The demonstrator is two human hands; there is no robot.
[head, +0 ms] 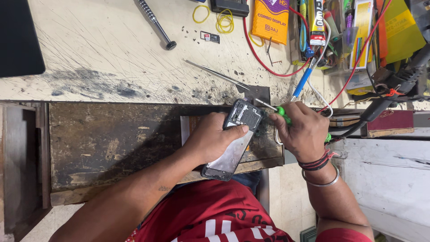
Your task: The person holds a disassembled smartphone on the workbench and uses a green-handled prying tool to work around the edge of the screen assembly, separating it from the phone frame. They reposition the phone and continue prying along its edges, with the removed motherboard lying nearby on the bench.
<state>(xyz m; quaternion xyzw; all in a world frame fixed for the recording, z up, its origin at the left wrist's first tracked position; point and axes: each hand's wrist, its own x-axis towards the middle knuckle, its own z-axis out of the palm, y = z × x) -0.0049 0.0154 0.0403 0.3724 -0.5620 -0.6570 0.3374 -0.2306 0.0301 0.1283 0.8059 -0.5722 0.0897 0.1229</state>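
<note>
The left hand [210, 141] wraps around an opened phone [235, 139], thumb pressed across its exposed back. The phone's long axis runs diagonally, its top end pointing up and toward the right hand [302, 130], its lower end toward the person's red shirt [210, 215]. The right hand is closed on a green-handled screwdriver [281, 114], tip at the phone's top corner; its fingers hide most of the handle. Beyond the hands, tweezers [219, 75] lie on the scratched bench [103, 54].
</note>
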